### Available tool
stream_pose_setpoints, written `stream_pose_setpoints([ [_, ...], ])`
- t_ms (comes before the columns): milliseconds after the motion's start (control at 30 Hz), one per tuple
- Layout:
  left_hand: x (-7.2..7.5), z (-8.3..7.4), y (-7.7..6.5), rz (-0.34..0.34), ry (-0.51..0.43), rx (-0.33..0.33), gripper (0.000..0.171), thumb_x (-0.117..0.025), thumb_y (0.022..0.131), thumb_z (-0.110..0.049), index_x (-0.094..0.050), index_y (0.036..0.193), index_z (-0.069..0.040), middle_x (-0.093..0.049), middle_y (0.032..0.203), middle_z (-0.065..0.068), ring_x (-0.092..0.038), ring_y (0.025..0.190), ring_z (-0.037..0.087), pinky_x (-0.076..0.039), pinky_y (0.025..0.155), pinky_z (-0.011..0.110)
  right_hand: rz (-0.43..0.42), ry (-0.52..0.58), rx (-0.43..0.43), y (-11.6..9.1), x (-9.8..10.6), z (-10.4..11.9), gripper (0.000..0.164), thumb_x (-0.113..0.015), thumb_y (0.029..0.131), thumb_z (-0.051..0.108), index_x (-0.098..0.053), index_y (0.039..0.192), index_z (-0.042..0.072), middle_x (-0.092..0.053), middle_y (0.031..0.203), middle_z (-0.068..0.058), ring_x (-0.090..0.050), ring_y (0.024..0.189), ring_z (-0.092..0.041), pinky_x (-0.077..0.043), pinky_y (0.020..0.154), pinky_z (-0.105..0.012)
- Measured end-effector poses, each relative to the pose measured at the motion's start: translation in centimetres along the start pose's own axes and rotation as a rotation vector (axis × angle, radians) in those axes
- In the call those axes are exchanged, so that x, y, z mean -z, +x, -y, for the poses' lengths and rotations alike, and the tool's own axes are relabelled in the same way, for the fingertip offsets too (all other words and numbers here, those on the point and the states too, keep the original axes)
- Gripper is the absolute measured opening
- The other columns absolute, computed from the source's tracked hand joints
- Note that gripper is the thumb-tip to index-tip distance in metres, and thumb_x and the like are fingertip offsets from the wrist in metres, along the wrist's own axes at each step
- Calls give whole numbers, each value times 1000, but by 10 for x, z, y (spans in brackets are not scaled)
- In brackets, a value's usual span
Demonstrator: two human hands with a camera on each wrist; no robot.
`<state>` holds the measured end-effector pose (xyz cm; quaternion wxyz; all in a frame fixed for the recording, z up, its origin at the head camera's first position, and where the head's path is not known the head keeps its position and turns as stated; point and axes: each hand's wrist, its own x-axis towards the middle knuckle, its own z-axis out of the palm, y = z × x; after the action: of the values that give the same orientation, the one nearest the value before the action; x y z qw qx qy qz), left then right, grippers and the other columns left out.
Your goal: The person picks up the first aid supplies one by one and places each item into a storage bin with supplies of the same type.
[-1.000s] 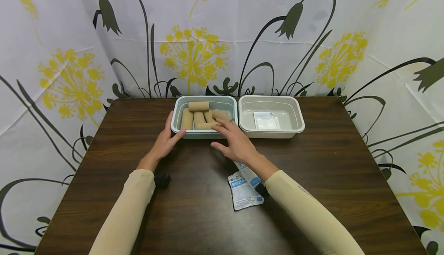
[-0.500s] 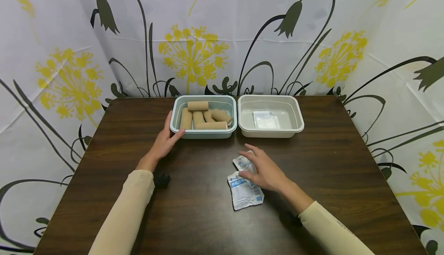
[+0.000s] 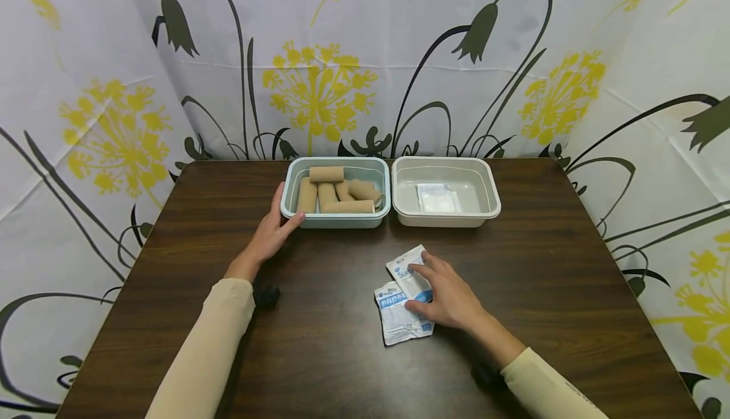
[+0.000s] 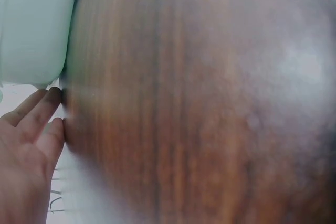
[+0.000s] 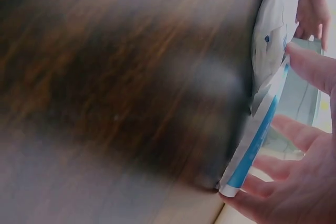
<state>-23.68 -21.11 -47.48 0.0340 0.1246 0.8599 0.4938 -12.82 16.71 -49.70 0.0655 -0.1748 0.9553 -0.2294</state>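
Note:
In the head view my left hand (image 3: 267, 236) touches the front left corner of the pale blue bin (image 3: 342, 221), thumb on the rim and fingers along the side. Several brown cardboard tubes (image 3: 349, 206) lie inside it. My right hand (image 3: 447, 292) is over a white packet (image 3: 406, 272) with blue print reading "Surg…". Its thumb is at one edge of this packet and its fingers are at the opposite edge, as the packet (image 5: 254, 145) in the right wrist view shows. Partly under it lies a second blue-printed packet (image 3: 396, 321), flat on the table.
Right beside the blue bin stands a cream bin (image 3: 445, 221) with a white packet (image 3: 438, 198) in it. Both are near the far edge of the dark wood table (image 3: 319, 343). A flower-patterned curtain (image 3: 342, 13) hangs behind and at the sides.
My right hand has come back from above the tubes in the blue bin to the upper packet, and its fingers have closed about that packet's edges. My left hand stays at the bin.

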Motion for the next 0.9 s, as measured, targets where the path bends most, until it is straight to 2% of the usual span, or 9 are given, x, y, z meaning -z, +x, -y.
stream_pose_setpoints([
  [100,0,4,0,-4,4,5,86,-56,100,-22,7,158,-14,-10,161,23,-23,141,44,-20,109,63,4,-12,-9,0,0,2,69,-81,77,43,-59,137,16,-36,153,-16,-39,135,-37,-39,100,-57],
  [267,-5,32,8,-26,25,-3,86,-56,100,-33,8,158,-27,-9,162,15,-23,142,39,-20,110,61,-20,-18,17,1,1,4,63,-82,73,36,-64,130,15,-41,150,-16,-43,131,-37,-37,102,-55],
  [367,-6,39,11,-33,35,-10,86,-55,100,-37,9,157,-33,-9,163,11,-22,143,37,-20,110,61,-31,-21,35,1,2,5,58,-80,71,30,-67,126,16,-43,149,-15,-45,129,-36,-37,102,-54],
  [500,-6,41,12,-36,31,-8,85,-55,99,-40,8,157,-36,-8,163,9,-22,143,36,-19,111,61,-33,-21,46,0,1,4,55,-78,69,28,-68,122,19,-44,149,-12,-45,129,-35,-37,103,-53],
  [700,-7,42,11,-35,39,-17,86,-55,100,-39,8,157,-33,-11,163,12,-25,142,37,-21,110,61,-27,1,52,-1,4,7,55,-78,70,30,-67,123,21,-43,150,-10,-44,131,-33,-36,103,-53],
  [900,-6,41,11,-40,41,-7,86,-55,99,-40,8,157,-35,-10,163,12,-24,142,37,-20,110,61,-53,5,82,2,21,13,56,-79,71,31,-67,124,21,-42,151,-9,-44,131,-32,-36,103,-54],
])
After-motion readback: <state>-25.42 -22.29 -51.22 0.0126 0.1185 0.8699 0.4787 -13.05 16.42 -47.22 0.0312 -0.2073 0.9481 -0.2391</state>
